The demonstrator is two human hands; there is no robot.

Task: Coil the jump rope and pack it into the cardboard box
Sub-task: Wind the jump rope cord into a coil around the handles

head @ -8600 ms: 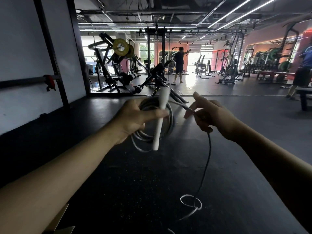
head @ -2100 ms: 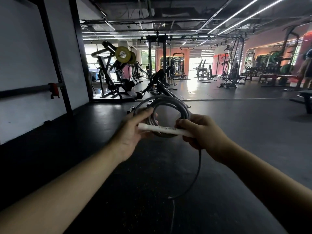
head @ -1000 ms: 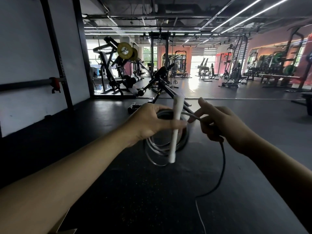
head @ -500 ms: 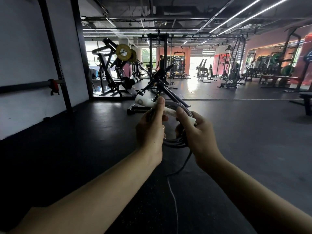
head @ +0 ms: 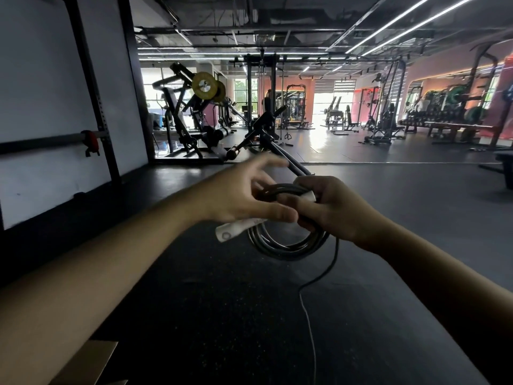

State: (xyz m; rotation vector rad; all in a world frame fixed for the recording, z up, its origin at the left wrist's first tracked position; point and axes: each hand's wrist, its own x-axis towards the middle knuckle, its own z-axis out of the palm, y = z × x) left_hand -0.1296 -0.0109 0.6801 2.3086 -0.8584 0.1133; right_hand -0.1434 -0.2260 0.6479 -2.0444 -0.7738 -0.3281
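The dark jump rope (head: pixel 287 247) is wound into a small coil held out in front of me above the floor. My right hand (head: pixel 337 211) grips the coil's right side together with the upper end of a white handle (head: pixel 231 231). The handle slants down to the left, behind my left thumb. My left hand (head: pixel 243 194) is blurred, its fingers spread over the coil's left side and its thumb lying straight across the handle. A loose tail of rope (head: pixel 306 307) hangs from my right hand to the floor. A cardboard box flap (head: pixel 91 362) shows at the bottom left.
Black rubber gym floor (head: pixel 222 301) lies below my hands. A white wall with a black rack upright and a bar (head: pixel 91 140) runs along the left. Weight machines (head: pixel 205 118) and a slanted black bar (head: pixel 288 159) stand beyond. A person (head: pixel 268 100) stands far back.
The handle has swung from pointing up-left to slanting down-left. My left hand has let go and spread its fingers, while my right hand keeps hold of the coil. More tail is wound in.
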